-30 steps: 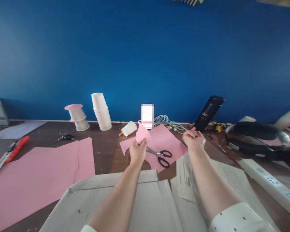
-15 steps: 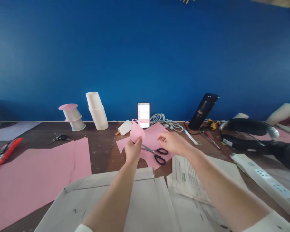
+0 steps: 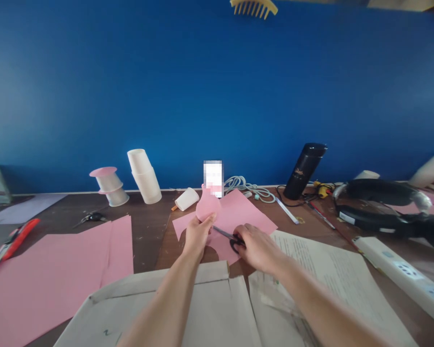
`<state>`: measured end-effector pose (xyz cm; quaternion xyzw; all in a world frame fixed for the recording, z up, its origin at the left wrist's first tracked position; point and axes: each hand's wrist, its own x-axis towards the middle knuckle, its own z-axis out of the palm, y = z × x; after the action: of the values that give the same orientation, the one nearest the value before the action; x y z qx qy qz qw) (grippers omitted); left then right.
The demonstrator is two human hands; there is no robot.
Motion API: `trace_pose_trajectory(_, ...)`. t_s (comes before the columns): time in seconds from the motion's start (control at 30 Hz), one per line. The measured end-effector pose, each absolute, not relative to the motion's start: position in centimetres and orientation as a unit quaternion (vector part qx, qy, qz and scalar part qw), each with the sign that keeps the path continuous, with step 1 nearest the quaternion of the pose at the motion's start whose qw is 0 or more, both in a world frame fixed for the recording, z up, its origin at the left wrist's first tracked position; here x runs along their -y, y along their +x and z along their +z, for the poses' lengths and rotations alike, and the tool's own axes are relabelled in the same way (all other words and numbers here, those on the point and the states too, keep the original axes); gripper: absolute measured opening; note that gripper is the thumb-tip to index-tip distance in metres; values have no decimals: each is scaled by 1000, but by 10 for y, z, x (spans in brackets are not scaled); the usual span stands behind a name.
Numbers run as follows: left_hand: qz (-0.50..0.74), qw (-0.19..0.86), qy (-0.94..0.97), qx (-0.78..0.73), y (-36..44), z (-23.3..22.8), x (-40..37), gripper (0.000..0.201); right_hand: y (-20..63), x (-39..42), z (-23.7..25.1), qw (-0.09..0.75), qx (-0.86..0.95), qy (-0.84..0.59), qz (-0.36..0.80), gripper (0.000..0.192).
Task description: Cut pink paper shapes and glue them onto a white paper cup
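My left hand [image 3: 198, 233] pinches a rounded pink paper cut-out [image 3: 208, 206] between thumb and fingers, holding it up over the table. Black-handled scissors [image 3: 224, 233] lie over the pink sheet [image 3: 246, 212], their blades pointing toward my left hand. Curled around the scissor handles, my right hand [image 3: 258, 245] covers most of them. The pink sheet under the scissors has a curved piece cut from its near edge. Just behind the cut-out stands a phone [image 3: 213, 171] with a bright, blurred screen.
A white cup [image 3: 187, 199] lies tipped near the phone. Further left are stacked cups [image 3: 144, 176], pink-topped cups [image 3: 110, 185], keys [image 3: 92, 218], pink sheets [image 3: 68, 265] and a red cutter [image 3: 20, 239]. A black flask [image 3: 305, 171], cable [image 3: 253, 188] and power strip [image 3: 401, 270] are on the right.
My right hand has come down and toward me onto the scissor handles. The left hand still holds the pink cut-out, now turned a little. The view has tilted up slightly.
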<state>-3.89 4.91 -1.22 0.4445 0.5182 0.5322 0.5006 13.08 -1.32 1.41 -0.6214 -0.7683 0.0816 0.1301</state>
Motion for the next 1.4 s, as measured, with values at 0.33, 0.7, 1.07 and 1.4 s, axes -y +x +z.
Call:
trace_pose_trajectory(0.33, 573, 589, 366, -437, -38, -3, -47, 37, 151, 7, 10, 237, 672, -651, 264, 46)
trace_pose_trajectory(0.7, 574, 633, 327, -405, -36, -4, -48, 37, 152, -2, 18, 459, 488, -505, 544, 45)
trace_pose_trajectory(1.07, 569, 608, 372, -409, -31, 3, -40, 43, 133, 4, 16, 474, 476, -469, 574, 51)
trace_pose_trajectory(1.4, 563, 613, 379, -406, -29, 8, -36, 32, 131, 12, 24, 465, 530, -450, 547, 40)
